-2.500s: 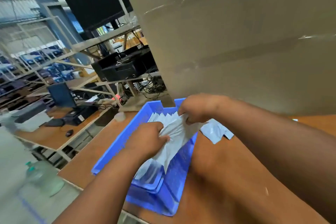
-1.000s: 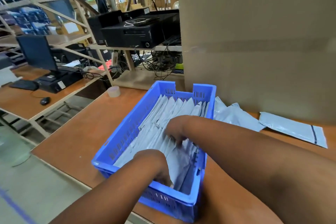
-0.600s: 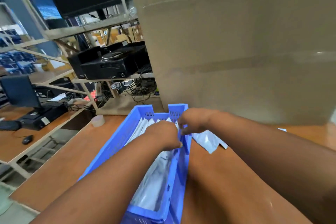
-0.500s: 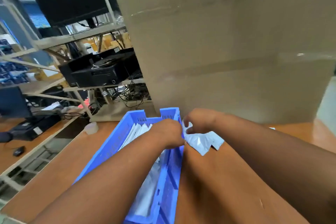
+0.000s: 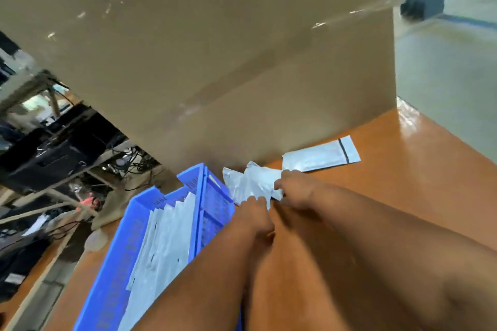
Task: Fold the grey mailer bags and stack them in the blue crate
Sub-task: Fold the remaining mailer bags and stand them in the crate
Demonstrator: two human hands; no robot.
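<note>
Reaching past the crate now, both my hands are on a fresh bag. A sec ago they were down inside the blue crate (image 5: 126,258) pressing a folded bag into the row; since then they've come out to the right and the view has swung w/ them, so that one is stowed and the next cycle has started. The crumpled grey bag (image 5: 250,183) lies on the orange table (image 5: 403,183) at frame centre, just beside the crate's far right corner and at the foot of the big cardboard box (image 5: 215,62) filling the upper frame. My right hand (image 5: 295,191) has fingers curled over the bag's right edge, gripping it. My left hand (image 5: 254,212) touches the bag's lower edge w/ fingertips, but can't tell if it's pinching or just resting, too blurry. One more flat bag (image 5: 321,154), black strip near its end, lies right of centre against the box, touching or overlapping the crumpled one. The crate, lower left, holds a row of folded bags (image 5: 166,236) standing on edge. My read: at least two bags left to fold; next I need to pull this one toward me, flatten, then fold.
</note>
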